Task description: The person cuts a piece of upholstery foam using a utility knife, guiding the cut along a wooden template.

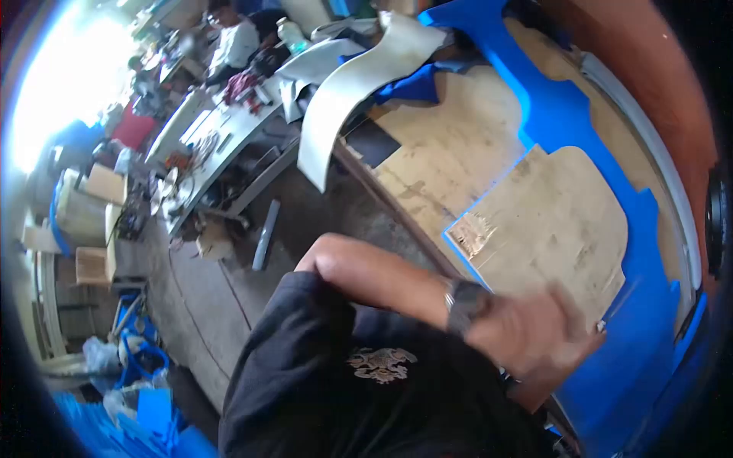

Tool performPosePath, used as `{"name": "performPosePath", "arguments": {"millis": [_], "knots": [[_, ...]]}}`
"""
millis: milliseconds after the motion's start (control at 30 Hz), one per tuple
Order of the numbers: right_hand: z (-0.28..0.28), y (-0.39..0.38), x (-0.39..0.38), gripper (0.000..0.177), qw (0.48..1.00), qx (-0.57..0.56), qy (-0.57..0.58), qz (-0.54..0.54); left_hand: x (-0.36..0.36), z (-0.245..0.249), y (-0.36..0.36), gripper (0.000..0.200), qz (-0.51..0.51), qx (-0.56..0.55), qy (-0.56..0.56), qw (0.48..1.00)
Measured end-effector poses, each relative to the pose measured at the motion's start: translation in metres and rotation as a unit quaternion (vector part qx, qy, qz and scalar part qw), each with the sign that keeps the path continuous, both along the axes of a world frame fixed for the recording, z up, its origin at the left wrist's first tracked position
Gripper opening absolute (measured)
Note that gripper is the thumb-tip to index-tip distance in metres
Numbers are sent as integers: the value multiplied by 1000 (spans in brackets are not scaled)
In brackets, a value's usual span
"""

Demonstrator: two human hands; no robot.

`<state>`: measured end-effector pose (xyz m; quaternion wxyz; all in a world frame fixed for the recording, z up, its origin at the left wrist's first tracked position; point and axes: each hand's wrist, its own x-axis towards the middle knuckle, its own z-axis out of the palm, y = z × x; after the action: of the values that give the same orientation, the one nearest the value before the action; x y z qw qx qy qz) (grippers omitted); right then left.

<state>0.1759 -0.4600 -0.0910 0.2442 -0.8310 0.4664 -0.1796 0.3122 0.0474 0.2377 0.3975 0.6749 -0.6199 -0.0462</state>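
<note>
My left hand (523,328), with a dark watch (466,305) on its wrist, is smeared by motion over the near edge of a tan board template (550,221). Partly behind it, my right hand (569,365) is closed near the template's lower right corner. A small shiny tip (601,326) shows at its fingers; what it belongs to is too blurred to name. The template has one rounded corner and a worn, flaking patch (470,232). It lies flat on a bright blue sheet (618,382), whose edge shows along the template's left side.
The worktable (450,114) has a bare wooden top. A curved cream strip (336,99) hangs over its far left end. Across the aisle, a person (235,42) is near a cluttered white table (229,126). A grey bar (266,234) lies on the floor (198,305); blue scraps (114,424) pile lower left.
</note>
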Motion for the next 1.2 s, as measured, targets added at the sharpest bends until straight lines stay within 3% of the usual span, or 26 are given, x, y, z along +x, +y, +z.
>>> {"name": "performPosePath", "arguments": {"millis": [33, 67, 167, 200, 267, 333, 400, 433, 567, 667, 733, 800, 867, 900, 967, 1033, 1100, 1167, 1200], "knots": [[-8, 7, 1, 53, 998, -57, 5, 10, 14, -38, 0, 45, 74, 31, 19, 997], [-7, 18, 4, 51, 994, -110, 11, 19, 36, -99, -1, 50, 182, -22, 122, 975], [26, 41, 14, 49, 997, -52, 49, 42, 75, -195, 25, 58, 421, 221, 159, 865], [31, 38, 14, 49, 996, -72, 38, 37, 88, -224, 34, 62, 408, 251, 101, 872], [14, 14, 15, 49, 993, -110, 14, 29, 97, -226, 36, 61, 448, 190, 124, 865], [33, 29, 10, 47, 998, 2, -61, 28, 109, -237, 32, 63, 496, 158, 124, 845], [43, 38, 9, 45, 988, 90, -126, 17, 128, -265, 30, 66, 446, 210, 230, 839], [44, 38, 11, 43, 980, 123, -154, 8, 139, -269, 29, 67, 420, 232, 279, 832], [45, 48, 4, 43, 945, 227, -233, -33, 151, -247, 24, 75, 425, 272, 306, 807], [67, 80, -3, 44, 930, 251, -262, -63, 149, -234, 35, 78, 424, 224, 389, 786], [88, 101, -9, 45, 938, 238, -246, -60, 155, -269, 45, 74, 353, 216, 75, 907], [112, 127, -6, 45, 975, 130, -178, 5, 159, -277, 48, 70, 354, 180, 71, 915], [137, 151, 8, 46, 984, 102, -144, 27, 164, -248, 48, 65, 434, 128, 376, 809], [132, 158, 17, 49, 903, 280, -307, -107, 162, -232, 58, 62, 447, 108, 385, 800], [121, 184, 26, 53, 959, 19, -276, 68, 161, -204, 98, 57, 473, 67, 399, 783], [116, 208, 41, 55, 948, 36, -308, 76, 177, -195, 138, 54, 472, -12, 379, 796], [116, 225, 91, 55, 846, 322, -418, -79, 214, -189, 188, 51, 496, -23, 338, 800], [122, 290, 151, 48, 840, 315, -441, 25, 257, -203, 239, 45, 513, -172, 289, 789], [125, 326, 185, 44, 831, 322, -452, 39, 281, -207, 269, 43, 530, -186, 281, 778]]}}
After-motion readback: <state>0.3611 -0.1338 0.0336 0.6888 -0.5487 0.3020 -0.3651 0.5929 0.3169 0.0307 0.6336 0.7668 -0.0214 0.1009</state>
